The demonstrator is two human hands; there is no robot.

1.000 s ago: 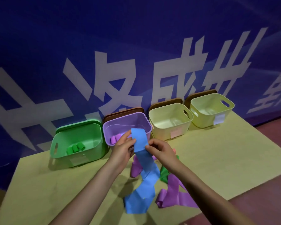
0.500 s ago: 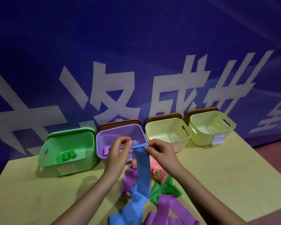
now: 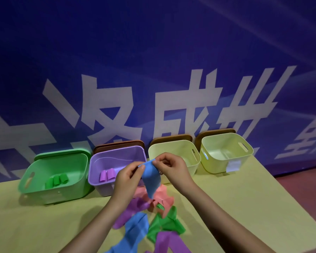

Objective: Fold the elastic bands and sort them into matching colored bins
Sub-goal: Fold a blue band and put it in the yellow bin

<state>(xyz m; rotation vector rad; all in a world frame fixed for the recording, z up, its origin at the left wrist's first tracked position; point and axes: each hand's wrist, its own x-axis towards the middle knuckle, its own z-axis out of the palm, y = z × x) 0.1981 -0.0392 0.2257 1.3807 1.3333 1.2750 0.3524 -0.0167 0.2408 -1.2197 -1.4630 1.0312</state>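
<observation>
A blue elastic band (image 3: 150, 178) hangs from both my hands above the table, its lower part trailing down to a blue heap near the front. My left hand (image 3: 128, 177) pinches its top edge at the left, and my right hand (image 3: 171, 166) pinches it at the right. Under them lies a pile of loose bands: pink (image 3: 162, 196), purple (image 3: 135, 207) and green (image 3: 167, 223). At the back stand a green bin (image 3: 75, 179) with rolled green bands (image 3: 56, 180), a purple bin (image 3: 98, 159) with rolled purple bands (image 3: 107, 175), and two pale yellow bins (image 3: 175, 148) (image 3: 226, 141).
A yellow-green table (image 3: 235, 207) carries everything and ends at the right over a dark red floor (image 3: 306, 194). A blue banner wall (image 3: 153, 70) with large white characters stands right behind the bins. Brown lids lean behind three bins, a green lid behind the green bin.
My hands have gathered the top of the blue band closer together and folded its upper end over. The view has tilted up, and the pile shows more pink and green.
</observation>
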